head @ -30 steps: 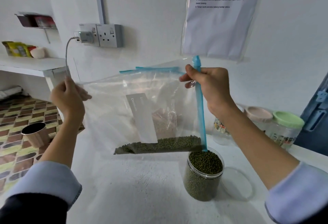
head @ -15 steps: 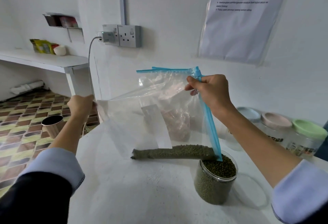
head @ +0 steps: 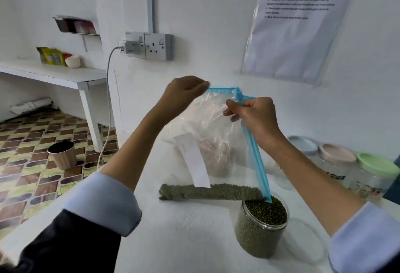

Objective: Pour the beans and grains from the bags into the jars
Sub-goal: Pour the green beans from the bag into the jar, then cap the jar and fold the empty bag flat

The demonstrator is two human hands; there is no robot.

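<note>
1. Two hands held the clear bag (head: 218, 134) up over the table (head: 184, 240); left hand (head: 184, 93) pinched the top blue zip edge, fingers curled.
2. Right hand (head: 253, 117) gripped the bag near its slider, keeping the open zip side running down into the open jar (head: 260, 227).
3. Green beans (head: 207, 191) lay along the bag's low edge, corner at the jar mouth, so I judged it a funnel for pouring.
4. Jar looked nearly full; spill risk.
5. Lidded jars (head: 357, 171) waited at right.
</note>
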